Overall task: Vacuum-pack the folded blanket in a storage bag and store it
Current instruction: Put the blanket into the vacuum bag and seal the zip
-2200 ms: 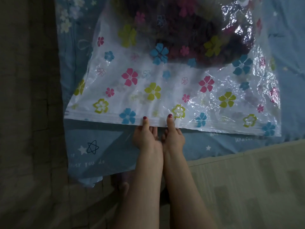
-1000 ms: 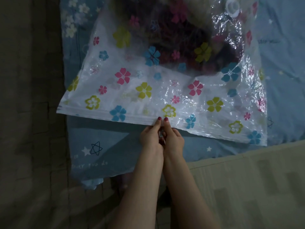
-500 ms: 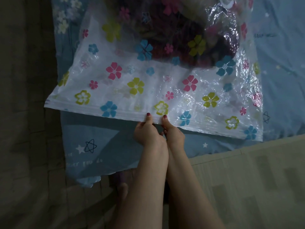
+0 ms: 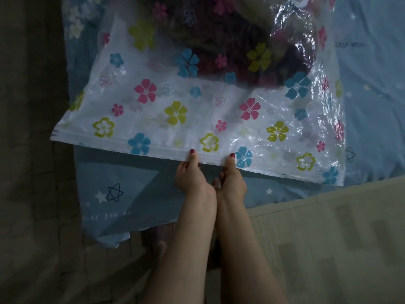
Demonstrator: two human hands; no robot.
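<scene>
We look down at our 2 bare hands pinching the zip seal (image 4: pixel 122 144) of a flower-printed storage bag (image 4: pixel 197 110); the left hand (image 4: pixel 190 178) and right hand (image 4: pixel 231 179) sit side by side, each clamped on the seal, thumbs on top; the dark folded blanket (image 4: pixel 230 47) lies inside, toward the bed's far edge; a white valve (image 4: pixel 300 1) shows at the top. To seal well, we should press firmly and slide outward to both corners, leaving no gap. The bag rests on a blue star-printed bedsheet (image 4: pixel 135 194) at the bed's near edge; pale tiled floor (image 4: pixel 328 249) lies below; the room is dim.
</scene>
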